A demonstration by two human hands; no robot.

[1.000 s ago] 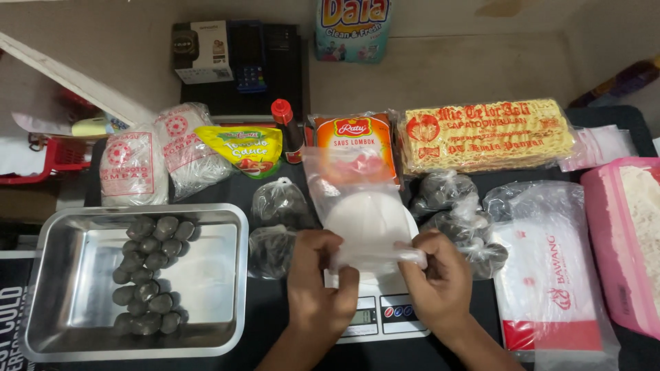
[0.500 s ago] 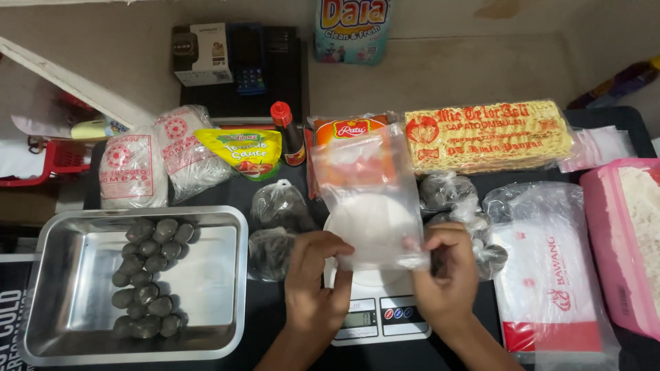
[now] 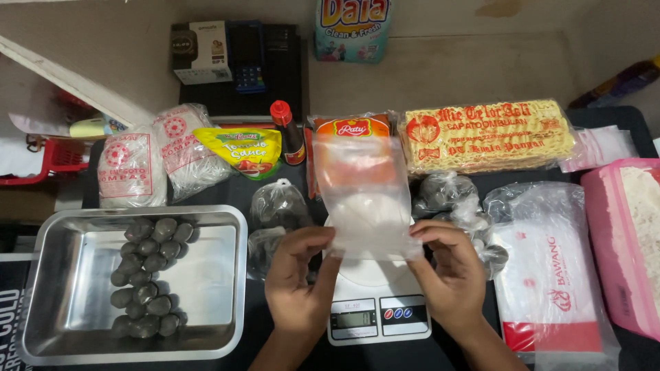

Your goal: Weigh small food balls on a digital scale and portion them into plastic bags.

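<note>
Opening an empty clear plastic bag [image 3: 364,199], held up at frame centre above the white scale [image 3: 375,302]. Left hand [image 3: 297,285] and right hand [image 3: 450,275] each pinching a lower corner. Next, probably: parting the mouth. Metal tray [image 3: 41,288] at lower left; tied bags crowding both sides.

1. Left hand [image 3: 297,285] and right hand [image 3: 450,275] pinch the lower corners of a clear plastic bag [image 3: 362,199], held upright above the white digital scale [image 3: 377,309].
2. Steel tray [image 3: 227,275] with dark round nuts [image 3: 146,275] sits to the left.
</note>
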